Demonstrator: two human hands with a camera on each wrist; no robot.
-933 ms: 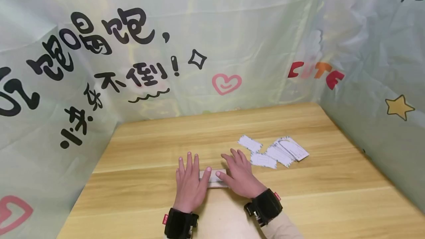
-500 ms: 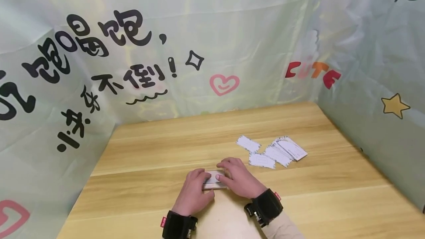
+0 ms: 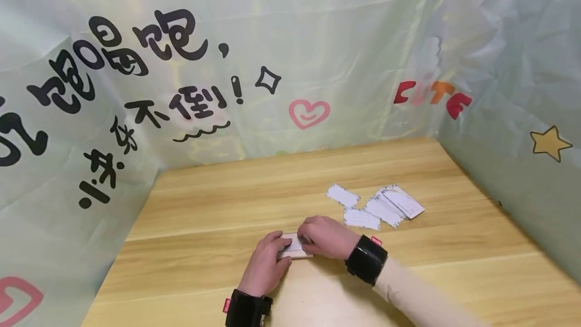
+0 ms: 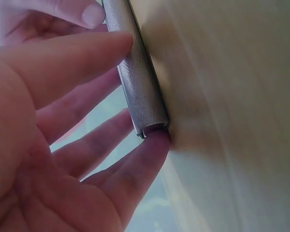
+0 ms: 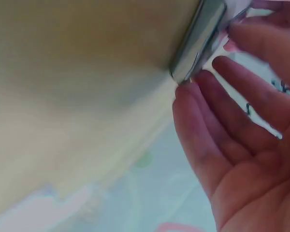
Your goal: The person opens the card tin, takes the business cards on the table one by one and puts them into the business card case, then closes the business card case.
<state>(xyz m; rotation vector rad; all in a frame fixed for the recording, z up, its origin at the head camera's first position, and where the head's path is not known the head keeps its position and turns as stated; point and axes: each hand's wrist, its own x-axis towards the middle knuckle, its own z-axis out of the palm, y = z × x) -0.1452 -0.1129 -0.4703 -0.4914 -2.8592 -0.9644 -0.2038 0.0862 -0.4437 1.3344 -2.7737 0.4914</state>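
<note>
A small flat card case [image 3: 296, 255] lies on the table between both hands, with a pale top. In the left wrist view, the case [image 4: 144, 89] shows a grey, textured, rounded side. My left hand [image 3: 262, 267] grips its left end, thumb along the near side and fingers bent over the top and around the end. At the right end, my right hand [image 3: 328, 237] holds it with curled fingers. The right wrist view shows those fingertips [image 5: 187, 94] against the end of the case and the thumb near its upper edge. Both hands partly hide the case.
White cards with patterned borders lie beyond the right hand: one single card [image 3: 343, 196], another card [image 3: 361, 218] below it, and a fanned pile [image 3: 403, 202] to the right. The wooden table [image 3: 199, 206] meets printed cloth walls [image 3: 254, 125] at its back and sides.
The left hand's fingers, straight earlier, have bent around the case's left end. The right hand's fingers have curled in over the right end, and its wrist has turned. The cards lie as before.
</note>
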